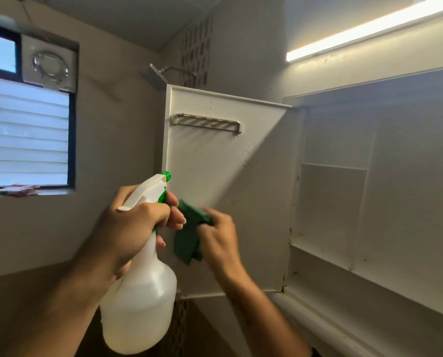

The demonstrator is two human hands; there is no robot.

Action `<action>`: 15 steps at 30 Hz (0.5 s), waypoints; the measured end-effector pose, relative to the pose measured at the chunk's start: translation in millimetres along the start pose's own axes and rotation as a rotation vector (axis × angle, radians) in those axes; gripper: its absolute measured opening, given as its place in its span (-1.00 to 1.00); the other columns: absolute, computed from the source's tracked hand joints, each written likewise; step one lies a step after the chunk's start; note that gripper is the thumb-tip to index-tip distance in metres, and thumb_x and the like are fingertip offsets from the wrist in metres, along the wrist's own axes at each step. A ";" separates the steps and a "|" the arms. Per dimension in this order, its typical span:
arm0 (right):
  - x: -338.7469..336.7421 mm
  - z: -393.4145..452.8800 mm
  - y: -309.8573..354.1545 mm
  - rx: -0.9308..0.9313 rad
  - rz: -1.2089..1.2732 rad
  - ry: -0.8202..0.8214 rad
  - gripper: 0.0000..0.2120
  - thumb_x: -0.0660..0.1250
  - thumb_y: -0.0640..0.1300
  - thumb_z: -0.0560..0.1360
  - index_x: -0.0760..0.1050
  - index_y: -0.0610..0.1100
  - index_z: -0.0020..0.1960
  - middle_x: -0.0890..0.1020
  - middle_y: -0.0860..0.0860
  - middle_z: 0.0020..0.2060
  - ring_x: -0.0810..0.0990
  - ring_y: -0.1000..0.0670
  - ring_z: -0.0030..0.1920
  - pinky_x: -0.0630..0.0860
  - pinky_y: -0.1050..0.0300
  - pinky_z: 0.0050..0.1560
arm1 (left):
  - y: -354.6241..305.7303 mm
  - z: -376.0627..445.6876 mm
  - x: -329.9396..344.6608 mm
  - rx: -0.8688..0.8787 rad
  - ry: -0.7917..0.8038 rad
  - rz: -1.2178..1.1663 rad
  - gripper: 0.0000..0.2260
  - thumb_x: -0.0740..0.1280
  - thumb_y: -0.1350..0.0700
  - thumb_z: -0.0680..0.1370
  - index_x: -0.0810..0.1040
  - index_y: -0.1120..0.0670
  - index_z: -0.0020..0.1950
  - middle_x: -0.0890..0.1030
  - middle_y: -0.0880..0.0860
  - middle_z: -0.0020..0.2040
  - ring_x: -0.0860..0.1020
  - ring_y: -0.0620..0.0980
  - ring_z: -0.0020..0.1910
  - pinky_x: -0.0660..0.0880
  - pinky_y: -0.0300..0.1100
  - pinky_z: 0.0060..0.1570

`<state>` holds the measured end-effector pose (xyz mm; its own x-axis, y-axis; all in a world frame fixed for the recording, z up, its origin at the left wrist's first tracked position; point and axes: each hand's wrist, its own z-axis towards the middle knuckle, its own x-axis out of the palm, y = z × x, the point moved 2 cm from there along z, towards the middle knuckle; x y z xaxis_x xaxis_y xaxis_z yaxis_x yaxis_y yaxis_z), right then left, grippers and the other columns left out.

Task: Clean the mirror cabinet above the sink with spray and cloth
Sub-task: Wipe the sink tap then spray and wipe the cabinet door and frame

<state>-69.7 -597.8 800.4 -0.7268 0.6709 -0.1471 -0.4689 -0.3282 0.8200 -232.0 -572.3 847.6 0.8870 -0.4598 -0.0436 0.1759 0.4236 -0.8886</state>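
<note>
Nearest: spray bottle point(140, 300) upright in left hand point(130, 228), fingers curled round neck and trigger, nozzle toward open cabinet door point(215, 155). Right hand point(219, 238) just beside, pinching green cloth point(189, 235) against door's lower inside face. Right-hand grip nearer door; speckled dirt lying up and right of cloth.

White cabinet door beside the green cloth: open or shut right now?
Open. The white cabinet door stands swung out, its speckled inner face and metal rail facing the camera, and the cabinet's bare white shelves are exposed.

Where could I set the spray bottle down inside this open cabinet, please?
The bottom shelf looks bare along its length, and the compartment above it, between the hinge side and the upright divider, looks empty too. It is crowded by the open door, where left hand and right hand work.
</note>
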 end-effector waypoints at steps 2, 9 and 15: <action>-25.8 13.5 16.2 0.075 0.219 -0.118 -0.64 0.12 -0.50 0.39 0.61 -0.21 -0.07 0.58 -0.12 -0.33 0.54 0.03 -0.40 0.48 0.16 -0.47 | -6.0 3.7 -1.2 -0.002 -0.040 0.007 -0.78 0.24 0.36 0.43 0.58 0.17 -0.01 0.72 0.10 -0.23 0.71 0.08 -0.12 0.49 -0.13 -0.35; -101.2 54.9 64.5 0.005 0.384 -0.491 -0.74 0.18 -0.40 0.42 0.57 -0.15 -0.06 0.58 -0.07 -0.31 0.57 0.03 -0.41 0.54 0.13 -0.44 | -22.3 36.1 12.4 -0.077 -0.123 -0.054 -0.79 0.20 0.36 0.44 0.57 0.18 -0.04 0.76 0.06 -0.18 0.71 0.03 -0.03 0.56 -0.13 -0.31; -151.0 69.9 61.0 -0.074 0.293 -0.829 -0.72 0.27 -0.15 0.19 0.63 -0.12 -0.14 0.67 -0.05 -0.30 0.69 -0.18 -0.23 0.62 -0.27 -0.30 | -20.0 45.5 28.4 -0.139 -0.081 -0.056 -0.75 0.17 0.38 0.41 0.57 0.19 -0.05 0.74 0.12 -0.21 0.71 0.08 -0.10 0.52 -0.12 -0.27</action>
<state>46.6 -672.7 911.3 -0.2380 0.8104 0.5354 -0.3729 -0.5853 0.7200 -190.9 -558.2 884.9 0.9098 -0.4132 0.0395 0.1703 0.2849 -0.9433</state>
